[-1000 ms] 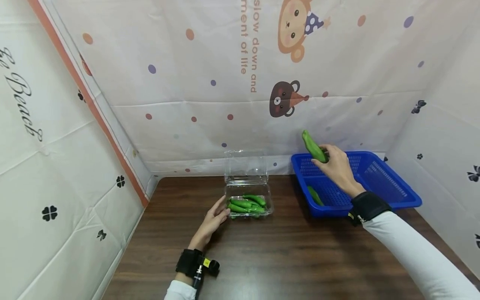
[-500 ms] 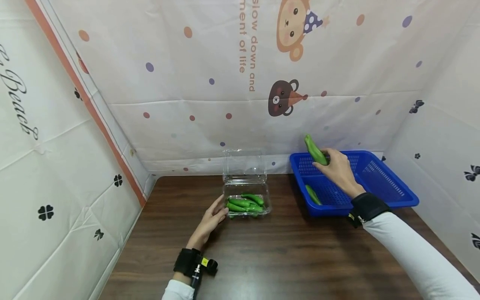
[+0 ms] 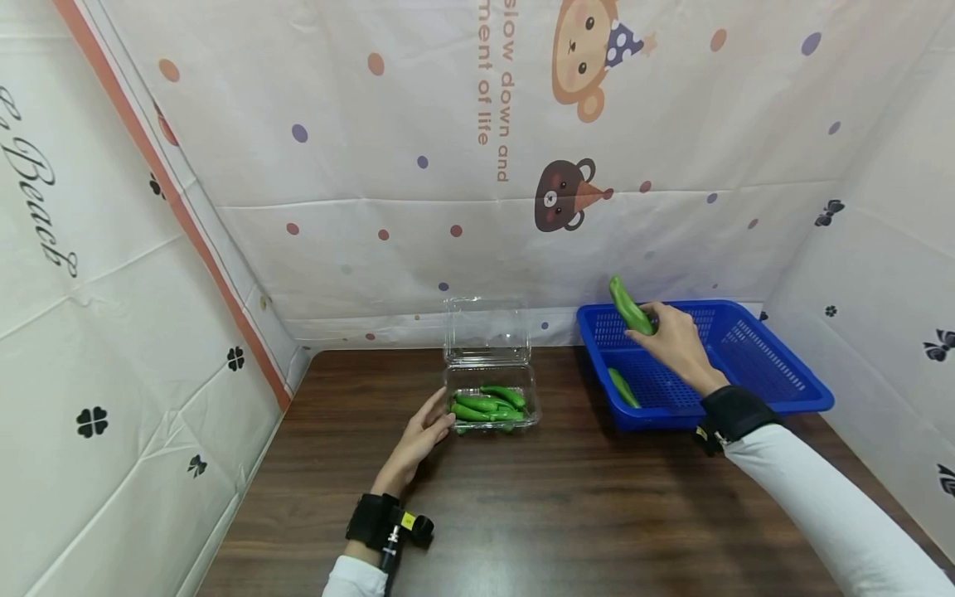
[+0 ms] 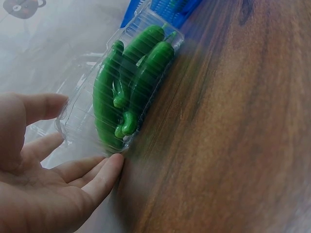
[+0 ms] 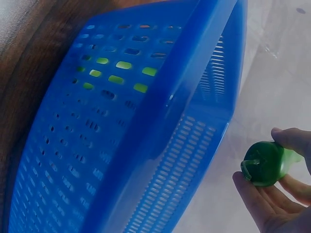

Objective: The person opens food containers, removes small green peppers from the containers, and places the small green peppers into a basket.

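Observation:
My right hand (image 3: 671, 338) grips a green pepper (image 3: 630, 306) (image 5: 266, 163) and holds it tilted above the blue basket (image 3: 776, 390) (image 5: 160, 121). Another green pepper (image 3: 622, 387) lies in the basket's near left corner. A clear plastic clamshell box (image 3: 488, 390) stands on the brown table with its lid up, and several green peppers (image 3: 488, 405) (image 4: 131, 82) lie inside. My left hand (image 3: 424, 433) (image 4: 53, 184) rests open against the box's left end, fingertips (image 4: 112, 165) touching its corner.
The brown wooden table (image 3: 567, 514) is walled by a white printed cloth (image 3: 477, 166) at the back and both sides. The basket sits at the back right, near the right cloth wall.
My right hand has lowered the pepper slightly toward the basket. The left hand and the clamshell box have stayed put.

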Action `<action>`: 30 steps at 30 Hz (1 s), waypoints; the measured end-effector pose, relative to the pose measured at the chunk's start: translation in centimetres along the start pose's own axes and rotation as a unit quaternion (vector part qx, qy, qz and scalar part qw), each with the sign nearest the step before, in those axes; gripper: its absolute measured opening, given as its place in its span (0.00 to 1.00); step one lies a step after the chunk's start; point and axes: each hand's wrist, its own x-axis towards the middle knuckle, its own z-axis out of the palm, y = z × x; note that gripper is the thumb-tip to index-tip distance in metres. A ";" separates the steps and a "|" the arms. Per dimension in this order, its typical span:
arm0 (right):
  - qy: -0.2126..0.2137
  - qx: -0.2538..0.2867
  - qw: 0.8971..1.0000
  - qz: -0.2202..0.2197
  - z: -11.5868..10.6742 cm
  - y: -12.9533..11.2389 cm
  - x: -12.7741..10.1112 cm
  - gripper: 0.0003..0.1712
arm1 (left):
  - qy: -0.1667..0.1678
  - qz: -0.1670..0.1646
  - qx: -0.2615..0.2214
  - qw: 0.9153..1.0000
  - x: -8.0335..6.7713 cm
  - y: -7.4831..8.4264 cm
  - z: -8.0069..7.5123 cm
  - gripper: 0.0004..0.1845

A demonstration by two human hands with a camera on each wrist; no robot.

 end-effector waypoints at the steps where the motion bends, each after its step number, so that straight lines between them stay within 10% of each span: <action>1: -0.001 -0.002 1.000 0.000 0.0 0.0 0.0 0.30 | 0.000 -0.001 0.000 1.000 0.0 0.0 0.0 0.35; 30: -0.072 -0.010 0.997 0.041 0.9 2.2 -1.2 0.32 | -0.005 -0.008 0.013 1.000 -0.1 0.1 -0.1 0.36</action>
